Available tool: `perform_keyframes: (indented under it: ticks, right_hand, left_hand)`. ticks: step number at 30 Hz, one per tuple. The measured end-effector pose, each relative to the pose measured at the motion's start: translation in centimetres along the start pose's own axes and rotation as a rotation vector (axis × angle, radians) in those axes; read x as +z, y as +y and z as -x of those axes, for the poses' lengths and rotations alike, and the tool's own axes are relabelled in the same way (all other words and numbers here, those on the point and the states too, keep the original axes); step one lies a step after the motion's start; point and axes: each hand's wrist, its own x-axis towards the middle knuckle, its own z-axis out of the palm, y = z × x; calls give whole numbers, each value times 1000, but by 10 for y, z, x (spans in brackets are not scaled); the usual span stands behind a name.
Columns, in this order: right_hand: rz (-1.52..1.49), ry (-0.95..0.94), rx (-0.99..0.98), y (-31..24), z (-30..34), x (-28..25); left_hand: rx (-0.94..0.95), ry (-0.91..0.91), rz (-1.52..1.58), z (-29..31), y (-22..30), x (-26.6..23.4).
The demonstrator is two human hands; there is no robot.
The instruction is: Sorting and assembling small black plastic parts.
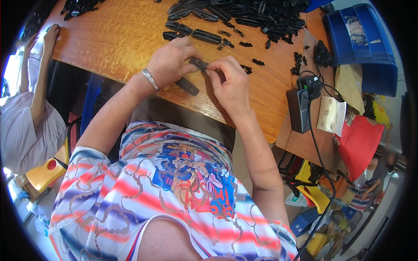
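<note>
Over the near part of the wooden table point(130, 43), my left hand point(174, 61) and my right hand point(230, 82) meet at a small, dark, elongated plastic part point(199, 64). Each has its thumb and fingers closed on one end of that part. Its finer details are partly covered by the fingertips. Below my left hand, a longer dark plastic piece with rounded ends point(187, 87) lies near the table edge. Just beyond my hands are long black plastic housings point(207, 36) and several small black toothed clips point(245, 44), one of them close to my right knuckles.
A large heap of black plastic parts point(278, 19) covers the far side. To the right stand a blue bin point(361, 74), a black box point(298, 115) with a trailing cable, a white packet point(332, 115) and a red sheet point(361, 143). Another person's arms point(39, 74) rest at the left.
</note>
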Motion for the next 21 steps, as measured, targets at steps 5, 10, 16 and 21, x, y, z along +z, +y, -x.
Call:
perform_keyframes:
  ticks: [5, 10, 16, 21]
  right_hand:
    - [86, -56, -88, 6, -7, -1]
    - [134, -121, -110, 5, -11, -7]
    - [161, -141, -124, 4, -12, -8]
    - [107, -117, -86, 5, -10, -4]
  left_hand:
    - [3, -22, 32, 1, 1, 0]
    - [-4, -30, 36, 2, 2, -1]
    - [-26, -45, 37, 1, 3, -1]
    - [-38, -41, 55, 1, 2, -3]
